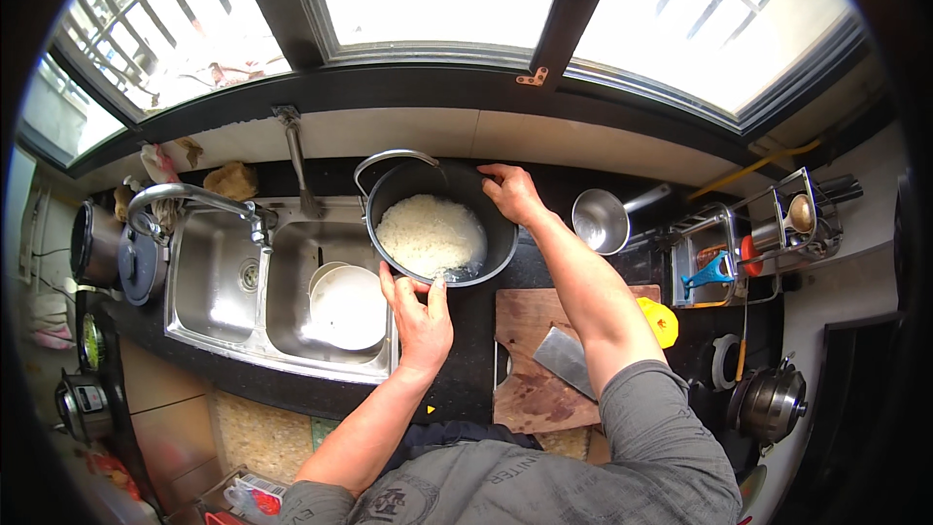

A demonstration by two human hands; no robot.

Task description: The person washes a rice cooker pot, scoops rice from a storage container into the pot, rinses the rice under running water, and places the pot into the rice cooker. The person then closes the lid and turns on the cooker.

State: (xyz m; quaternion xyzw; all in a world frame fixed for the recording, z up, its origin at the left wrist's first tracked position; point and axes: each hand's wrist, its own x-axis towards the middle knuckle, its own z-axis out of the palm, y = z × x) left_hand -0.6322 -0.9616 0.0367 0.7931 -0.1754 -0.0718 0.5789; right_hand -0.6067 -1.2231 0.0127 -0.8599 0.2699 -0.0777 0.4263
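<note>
A round dark pot [503,262] holds white rice [426,233] with a little cloudy water at its right side. My left hand [417,313] grips the pot's near rim, thumb on top and fingers at the wall. At the upper right rim, my right hand [512,193] pinches the pot's edge. A second, curved-spout faucet [397,155] arches over the pot's upper left. Where the pot's underside rests, if anywhere, is hidden.
A double steel sink [219,284] with white plates [350,310] lies left. Right are a wooden cutting board [528,394], a cleaver [565,361], a yellow object [658,322], a steel saucepan [599,222] and a utensil rack [703,255]. A chrome faucet [197,191] spans the left basin.
</note>
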